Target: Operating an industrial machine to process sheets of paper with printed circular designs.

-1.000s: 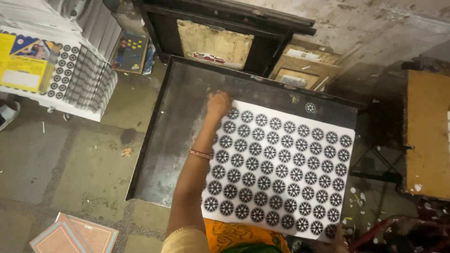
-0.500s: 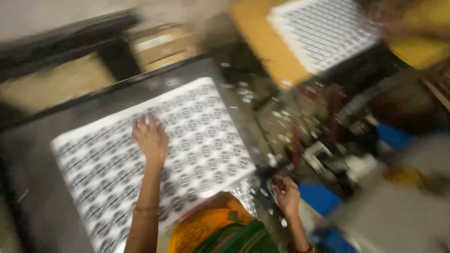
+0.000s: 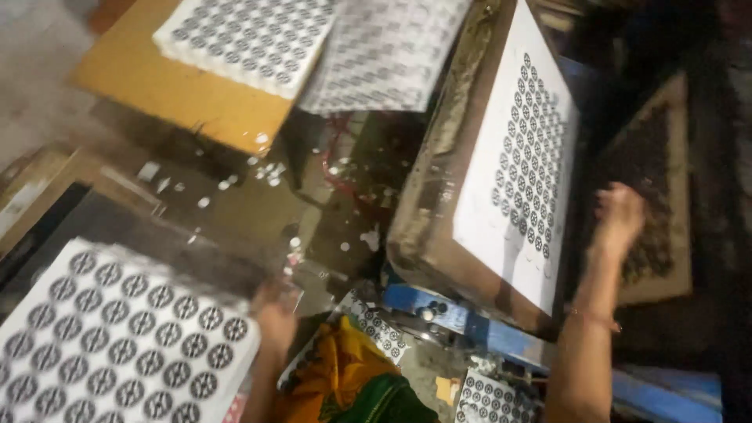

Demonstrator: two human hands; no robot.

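My left hand [image 3: 274, 317] is blurred at the right edge of a white sheet [image 3: 117, 345] printed with rows of round black patterns, lying at the lower left. Whether it grips the sheet is unclear. My right hand [image 3: 619, 213] reaches up on the right, fingers apart, at the right edge of a tilted board [image 3: 439, 235]. That board carries another patterned white sheet [image 3: 521, 164]. A thin bangle sits on my right wrist.
A stack of patterned sheets [image 3: 243, 35] lies on a yellow-brown tabletop [image 3: 180, 102] at the top left, with a loose sheet [image 3: 384, 55] beside it. A dark tray [image 3: 662, 196] is on the right. A blue frame [image 3: 470, 321] runs under the board. Paper scraps litter the middle.
The view has swung to the right. My left hand went from flat on the sheet to its right edge. My right hand rose from low beside me to the tilted board.
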